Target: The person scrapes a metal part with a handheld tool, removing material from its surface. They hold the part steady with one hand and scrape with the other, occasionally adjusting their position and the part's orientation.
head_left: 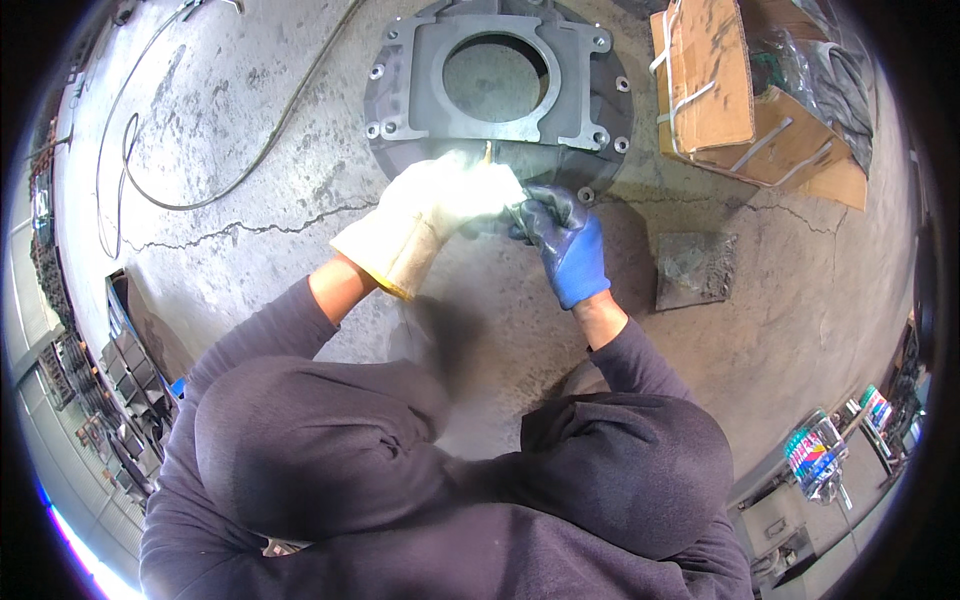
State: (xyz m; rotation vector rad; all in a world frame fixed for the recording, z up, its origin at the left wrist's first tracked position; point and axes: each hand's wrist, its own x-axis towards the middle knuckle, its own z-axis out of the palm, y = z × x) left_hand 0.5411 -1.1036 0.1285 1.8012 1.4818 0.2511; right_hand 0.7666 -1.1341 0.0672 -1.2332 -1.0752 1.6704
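My left hand (pixel 440 200), in a cream work glove with a yellow cuff edge, is at the near edge of a large round grey metal casting (pixel 420 85). Glare washes out its fingers, which look closed. A thin brass-coloured rod tip (pixel 489 152) sticks up beside them; what it belongs to is hidden. My right hand (pixel 560 235), in a blue glove with a dark coated palm, meets the left fingertips with its own fingers curled. Anything between them is too small or hidden to name. The casting lies flat, with a big round opening and bolt holes around its flange.
An open cardboard box (pixel 710 90) with plastic wrapping stands at the right of the casting. Below it lies a square dark plate (pixel 696 270). A thin cable (pixel 240 180) loops over the cracked concrete floor at left. A clear bottle (pixel 818 460) stands at lower right.
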